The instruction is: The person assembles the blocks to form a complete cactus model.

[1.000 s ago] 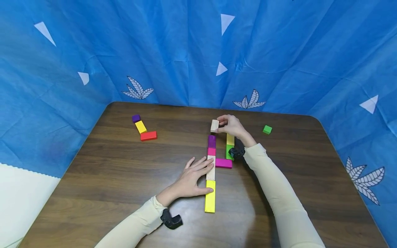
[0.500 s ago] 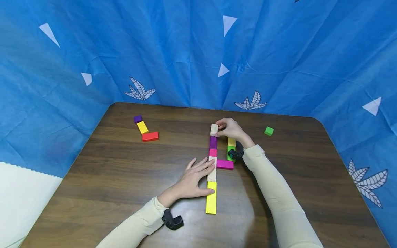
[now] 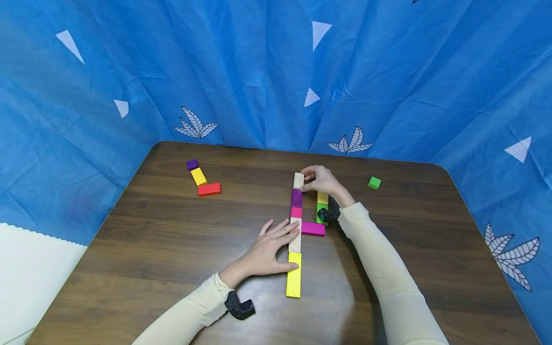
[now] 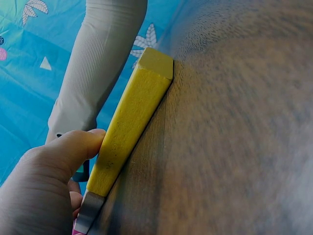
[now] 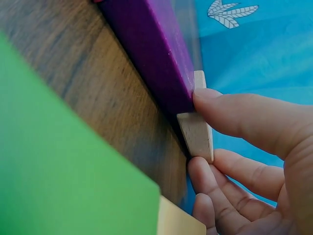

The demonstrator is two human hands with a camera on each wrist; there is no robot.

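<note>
Pale block (image 3: 298, 180), lowered since a second ago, abuts the purple block (image 3: 297, 197) at the far end (row (image 3: 295, 243) thus extended); right hand's (image 3: 323, 181) grip pinches it, left hand (image 3: 265, 255) rests fingers apart across the row

A brown wood-grain table (image 3: 142, 258) is bordered on its far, left and right sides by blue cloth (image 3: 233, 62), printed with white triangles (image 3: 320, 32) and outlined leaves (image 3: 192, 118). At near left, a white surface (image 3: 34, 278) is partly seen. At far left, a purple block (image 3: 192, 165), a small yellow block (image 3: 199, 177) and a red block (image 3: 209, 189) are grouped; a small green block (image 3: 374, 182) is set apart at far right.
</note>
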